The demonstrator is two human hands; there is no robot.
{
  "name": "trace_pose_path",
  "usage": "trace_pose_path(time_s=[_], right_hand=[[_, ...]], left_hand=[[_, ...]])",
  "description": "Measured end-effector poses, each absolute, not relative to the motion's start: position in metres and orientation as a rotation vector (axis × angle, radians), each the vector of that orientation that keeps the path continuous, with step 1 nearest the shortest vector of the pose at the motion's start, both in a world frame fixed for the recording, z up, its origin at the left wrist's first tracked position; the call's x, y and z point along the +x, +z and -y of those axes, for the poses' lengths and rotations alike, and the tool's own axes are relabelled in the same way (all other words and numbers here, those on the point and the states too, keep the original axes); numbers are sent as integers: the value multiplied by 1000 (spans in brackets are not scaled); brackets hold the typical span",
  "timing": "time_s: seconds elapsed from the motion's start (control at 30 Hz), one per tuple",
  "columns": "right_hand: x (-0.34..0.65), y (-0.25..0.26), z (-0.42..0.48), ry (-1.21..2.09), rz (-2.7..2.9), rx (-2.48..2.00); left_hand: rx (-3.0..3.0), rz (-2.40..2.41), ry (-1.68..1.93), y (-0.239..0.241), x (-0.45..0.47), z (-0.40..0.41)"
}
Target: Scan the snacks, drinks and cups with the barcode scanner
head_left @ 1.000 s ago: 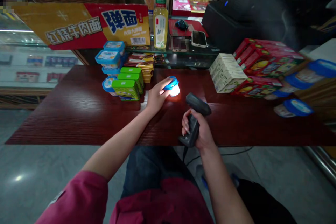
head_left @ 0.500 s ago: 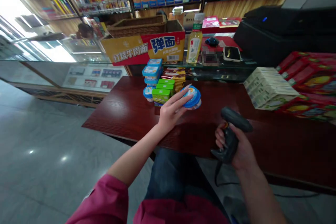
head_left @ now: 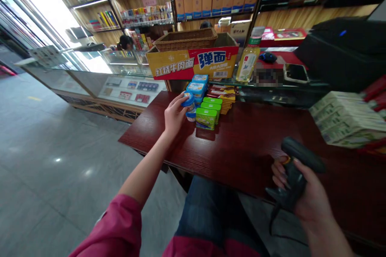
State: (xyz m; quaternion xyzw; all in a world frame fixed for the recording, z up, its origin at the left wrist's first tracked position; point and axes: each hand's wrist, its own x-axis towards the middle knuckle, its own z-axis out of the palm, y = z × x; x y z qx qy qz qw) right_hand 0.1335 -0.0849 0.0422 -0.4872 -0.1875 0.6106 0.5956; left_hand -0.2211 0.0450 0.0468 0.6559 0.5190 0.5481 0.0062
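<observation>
My left hand [head_left: 173, 113] is closed around a small blue-lidded cup [head_left: 188, 100], holding it on top of another blue cup [head_left: 191, 116] at the left side of a pile of goods on the dark red table [head_left: 241, 144]. Beside it are more stacked blue cups [head_left: 196, 87], green tins [head_left: 208, 113] and flat chocolate bars [head_left: 224, 98]. My right hand [head_left: 304, 192] grips a black handheld barcode scanner [head_left: 294, 172] over the table's near right edge, its cord hanging down.
A yellow and red noodle carton [head_left: 193, 62] with a wicker basket [head_left: 187, 40] stands behind the pile. A drink bottle [head_left: 247, 60], a phone [head_left: 294, 73] and a black machine [head_left: 343, 54] sit on the glass counter. Pale boxes [head_left: 346, 122] lie at the right. A glass display case [head_left: 99, 82] runs left.
My left hand carried the blue-lidded cup from the middle of the table leftward to the stack of cups. The scanner's light is off. The view swung left and my right hand dropped lower right.
</observation>
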Motion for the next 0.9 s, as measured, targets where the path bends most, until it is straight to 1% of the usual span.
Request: trace_pose_path(time_s=[0.17,0.47,0.53,0.63,0.7,0.77,0.83,0.9], right_hand=[[133,43,86,1427,402,-1137],[137,42,87,1456,404,-1083],[142,40,88,1421,384,-1029],[160,35,87,1301,373,-973],[181,32,88,1224,363,-962],[209,30,90,1154,341,-945],[241,28,95,1081,305,-918],[274,26,102,1012,271,-877]], left_hand=[[2177,-1638,1600,44,-208,-43],[2228,-1778,1459,51,-204,-41],[2249,-1796,1492,53,-205,-36],[2267,-1771,1667,63,-199,-21],[2254,-1753,1803,72,-185,-10],[2294,-1688,1860,77,-160,-1],[2384,-1519,1785,75,-122,6],[2495,-1248,1605,65,-72,10]])
